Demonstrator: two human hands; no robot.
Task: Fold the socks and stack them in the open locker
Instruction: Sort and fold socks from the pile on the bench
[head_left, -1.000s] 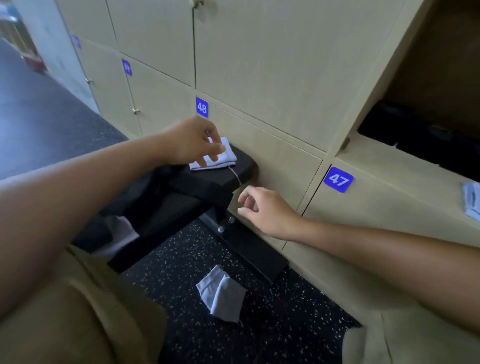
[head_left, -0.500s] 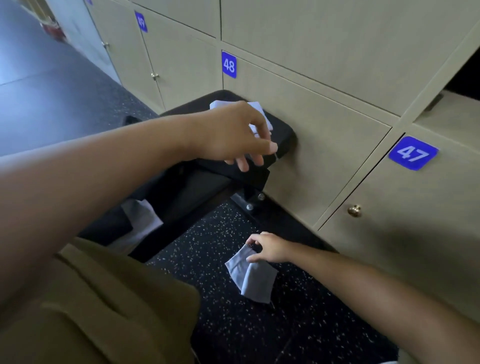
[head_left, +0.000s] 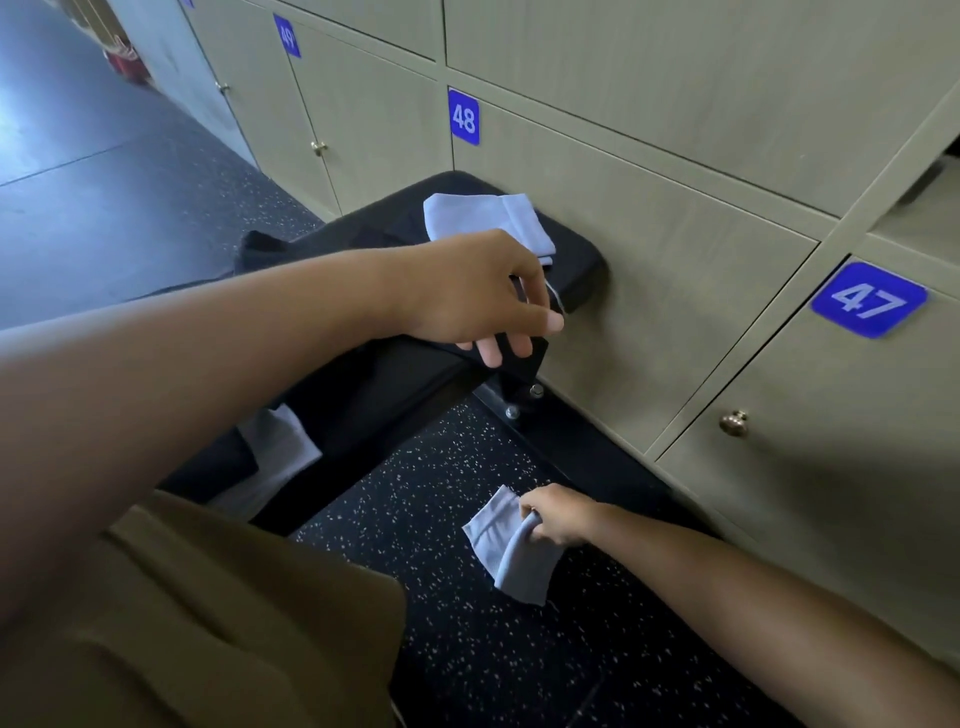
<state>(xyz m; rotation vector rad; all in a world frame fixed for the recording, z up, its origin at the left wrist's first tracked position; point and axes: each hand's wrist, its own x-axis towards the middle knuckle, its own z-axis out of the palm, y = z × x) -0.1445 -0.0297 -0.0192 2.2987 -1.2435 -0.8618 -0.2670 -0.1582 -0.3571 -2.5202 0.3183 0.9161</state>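
A folded light blue sock (head_left: 493, 223) lies on the far end of a black padded bench (head_left: 576, 270). My left hand (head_left: 478, 296) hovers just in front of it, fingers loosely curled, holding nothing that I can see; a thin thread hangs beside its fingertips. Down on the floor, my right hand (head_left: 558, 514) grips another light blue sock (head_left: 511, 551), lifting its upper edge. A white sock (head_left: 280, 452) lies lower on the bench near my knee. The open locker (head_left: 930, 208) shows only as a corner at the right edge.
Beige locker doors numbered 48 (head_left: 463, 117) and 47 (head_left: 868, 300) line the wall right behind the bench. A brass knob (head_left: 733, 422) sticks out of door 47. The bench's black foot (head_left: 545, 421) runs along the speckled dark floor (head_left: 441, 467).
My right hand went down from the bench end to the floor and took hold of the blue sock there. My left hand drew back off the folded sock. The view tilted down.
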